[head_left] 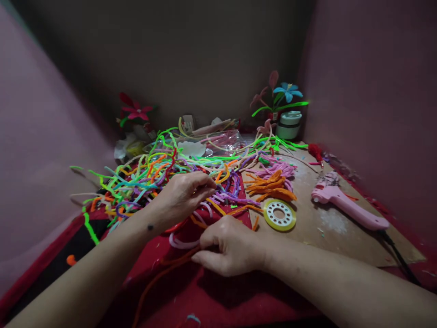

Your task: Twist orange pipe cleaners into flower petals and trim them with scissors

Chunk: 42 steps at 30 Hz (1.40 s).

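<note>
My left hand [186,196] is over the right side of a tangled heap of coloured pipe cleaners [143,175], thumb and fingertips pinched together; what they hold, if anything, is too small to tell. Nearer to me, my right hand [227,246] is closed in a pinch on an orange pipe cleaner [170,261], which trails left and down over the red cloth [218,296]. A pale lilac loop [180,242] lies beside its fingers. Bundles of orange [273,186] and pink pipe cleaners [273,166] rest on the board beyond my right hand.
On the brown board [362,241] are a yellow tape roll [279,215] and a pink glue gun [351,207] with a black cord. At the back stand a blue flower [288,92], a pale lidded jar [289,125], a red flower [137,111] and plastic bags [221,143].
</note>
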Tool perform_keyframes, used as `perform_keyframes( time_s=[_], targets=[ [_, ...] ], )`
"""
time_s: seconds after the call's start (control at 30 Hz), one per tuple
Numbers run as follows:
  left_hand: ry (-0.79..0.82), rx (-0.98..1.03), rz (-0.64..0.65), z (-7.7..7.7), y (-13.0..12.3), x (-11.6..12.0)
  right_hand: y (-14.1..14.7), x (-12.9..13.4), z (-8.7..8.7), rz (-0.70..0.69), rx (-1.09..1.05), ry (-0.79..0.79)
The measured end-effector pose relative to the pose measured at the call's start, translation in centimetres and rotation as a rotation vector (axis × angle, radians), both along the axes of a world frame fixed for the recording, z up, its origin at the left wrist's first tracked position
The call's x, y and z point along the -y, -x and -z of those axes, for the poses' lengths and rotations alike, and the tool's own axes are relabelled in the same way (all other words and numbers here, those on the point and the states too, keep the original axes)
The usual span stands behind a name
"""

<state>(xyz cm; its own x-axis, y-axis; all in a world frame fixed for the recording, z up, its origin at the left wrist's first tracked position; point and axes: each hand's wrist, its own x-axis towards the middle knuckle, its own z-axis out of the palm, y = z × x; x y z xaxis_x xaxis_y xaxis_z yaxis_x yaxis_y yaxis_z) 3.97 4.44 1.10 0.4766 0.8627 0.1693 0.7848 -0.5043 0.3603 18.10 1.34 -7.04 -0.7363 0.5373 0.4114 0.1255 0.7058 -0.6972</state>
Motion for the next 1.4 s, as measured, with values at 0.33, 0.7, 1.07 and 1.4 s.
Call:
perform_keyframes(
  time_s=[0.33,0.7,1.07,1.4],
  targets=[
    [0.247,-0.166,0.057,1.1,2.4,3.0,-1.4,-3.2,-1.4,0.449,-0.553,0.591],
    [0.248,-0.297,0.028,3.6,1.8,3.9,-1.4,-2.9,-1.4,0.455,-0.507,0.613],
    [0.209,-0.035,-0.085,3.9,1.3,4.0,-1.3,-2.2,-1.8,0.435,-0.462,0.519],
    [0.35,0.476,-0.335,1.9,2.7,3.2,-1.1,-1.2,-1.8,0.232,-0.072,0.086]
  ],
)
